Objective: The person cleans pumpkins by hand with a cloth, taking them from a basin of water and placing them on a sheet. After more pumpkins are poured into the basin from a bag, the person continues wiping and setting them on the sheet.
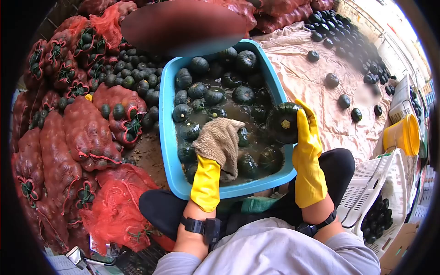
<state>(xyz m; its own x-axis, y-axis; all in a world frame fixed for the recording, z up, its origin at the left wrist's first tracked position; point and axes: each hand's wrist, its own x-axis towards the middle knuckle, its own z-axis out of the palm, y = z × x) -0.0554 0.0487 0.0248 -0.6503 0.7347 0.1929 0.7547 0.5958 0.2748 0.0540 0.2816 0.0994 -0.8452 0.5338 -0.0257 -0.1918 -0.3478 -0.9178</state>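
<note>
A blue tub of murky water holds several dark green squashes. My left hand, in a yellow rubber glove, is inside a brown cloth above the near half of the tub; the cloth hides its fingers. At the tub's right rim my right hand, also gloved in yellow, grips a dark green squash from its right side. The squash shows its pale round stem scar. Cloth and squash are apart.
Red mesh sacks of squashes are piled at the left, with loose squashes beside them. On the right, more squashes lie on a pale sheet. A yellow bucket and a white crate stand at the far right.
</note>
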